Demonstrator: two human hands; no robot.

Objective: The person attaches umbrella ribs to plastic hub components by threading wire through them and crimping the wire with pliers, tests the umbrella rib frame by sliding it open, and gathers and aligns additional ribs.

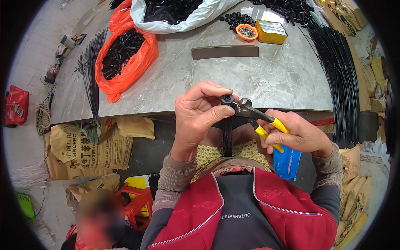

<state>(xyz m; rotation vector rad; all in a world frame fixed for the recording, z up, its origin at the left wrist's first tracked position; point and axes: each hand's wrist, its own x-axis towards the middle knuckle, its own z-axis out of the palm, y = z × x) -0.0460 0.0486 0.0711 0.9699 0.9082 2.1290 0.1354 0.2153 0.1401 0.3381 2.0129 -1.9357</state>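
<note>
Between the thumb and fingers of my left hand (pixel 195 109) is a small black plastic fitting (pixel 227 99) with a round hole facing up. My right hand (pixel 303 132) is closed around the yellow handles of a pair of pliers (pixel 270 120). The dark jaws of the pliers meet a small shiny metal bit (pixel 237 106) at the fitting's right side; whether they grip it I cannot tell. Below the fitting, a dark strip or bundle of strands (pixel 227 139) hangs down over my lap. Both hands are just off the table's front edge.
On the grey table (pixel 287 79) lie a dark flat bar (pixel 225 52), an orange bowl (pixel 247 27) of metal pieces, and a yellow tin (pixel 271 32). Left stands a red bag (pixel 153 52) of black parts; right, long black strands (pixel 343 83). Another person (pixel 100 221) is at lower left.
</note>
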